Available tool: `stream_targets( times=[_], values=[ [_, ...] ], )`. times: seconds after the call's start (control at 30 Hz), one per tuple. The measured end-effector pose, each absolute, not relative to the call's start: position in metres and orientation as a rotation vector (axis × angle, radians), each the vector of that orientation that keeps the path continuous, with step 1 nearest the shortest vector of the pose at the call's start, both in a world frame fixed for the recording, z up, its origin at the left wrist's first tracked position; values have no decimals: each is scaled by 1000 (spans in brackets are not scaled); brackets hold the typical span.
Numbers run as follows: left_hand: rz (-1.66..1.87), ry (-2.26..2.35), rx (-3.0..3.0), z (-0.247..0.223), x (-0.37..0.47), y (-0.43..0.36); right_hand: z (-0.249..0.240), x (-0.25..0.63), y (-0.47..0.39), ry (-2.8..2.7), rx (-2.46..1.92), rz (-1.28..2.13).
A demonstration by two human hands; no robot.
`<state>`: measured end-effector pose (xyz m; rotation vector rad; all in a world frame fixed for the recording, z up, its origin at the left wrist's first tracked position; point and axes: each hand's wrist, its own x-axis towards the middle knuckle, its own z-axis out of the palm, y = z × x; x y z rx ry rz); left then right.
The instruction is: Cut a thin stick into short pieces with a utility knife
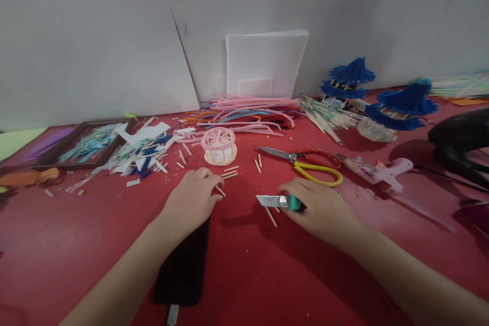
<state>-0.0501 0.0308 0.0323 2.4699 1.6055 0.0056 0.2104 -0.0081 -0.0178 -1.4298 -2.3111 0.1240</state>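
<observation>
My left hand [195, 197] is closed on a short wooden stick [220, 191], just above the red table [237, 275]. A green-handled utility knife [294, 202] is gripped in my right hand [324, 209], its blade pointing left. Short sticks [271, 216] lie beneath the blade, and a few more sticks [229, 174] rest between the hands, farther back. Behind my left hand stands a small round frame [218, 146] with a pink spoked top and a pale base. Scissors [319, 167] with red and yellow handles lie beyond my right hand.
A black phone [183, 270] with a cable lies under my left forearm. Paper scraps [143, 150] and a brown frame [38, 164] are at left. Pink strips [252, 107] lie behind; two blue-roofed models [401, 104], a pink glue gun [382, 173] and a black object [462, 142] are at right.
</observation>
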Motion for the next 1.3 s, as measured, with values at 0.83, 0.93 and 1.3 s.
stream_targets(
  times=[0.83,0.93,1.3],
  values=[
    [949,946,1755,-4,4,-9,-1,196,-23,-2322,-1126,205],
    [902,904,1767,-1,2,-9,0,193,-24,-2354,-1090,173],
    [897,841,1852,0,0,-11,0,193,-25,-2345,-1075,228]
  ],
)
